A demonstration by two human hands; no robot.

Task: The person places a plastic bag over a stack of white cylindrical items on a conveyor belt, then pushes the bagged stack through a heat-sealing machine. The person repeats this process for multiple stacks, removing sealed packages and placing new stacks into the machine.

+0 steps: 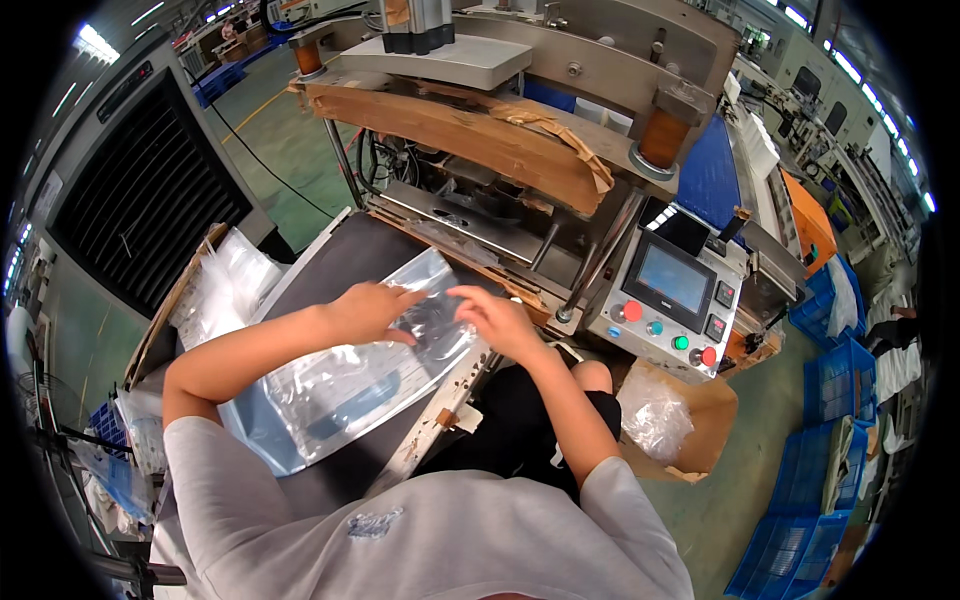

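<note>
A clear plastic bag (335, 385) with a bluish tint lies slantwise on the dark work surface (345, 255) in front of me. My left hand (368, 313) rests on its upper part, palm down, with the fingers stretched toward the right and the thumb apart. Close by, my right hand (497, 320) is at the bag's upper right edge. Its fingers are bent a little but apart, and I see nothing gripped between them. Whether more bags lie under the top one I cannot tell.
Ahead stands a metal press (460, 150) with a brown-covered beam. A control panel (670, 285) with a screen and coloured buttons is at the right. Beneath it sits a cardboard box (715, 405) of clear plastic. More bags (225, 280) lie at the left. Blue crates (790, 550) line the right side.
</note>
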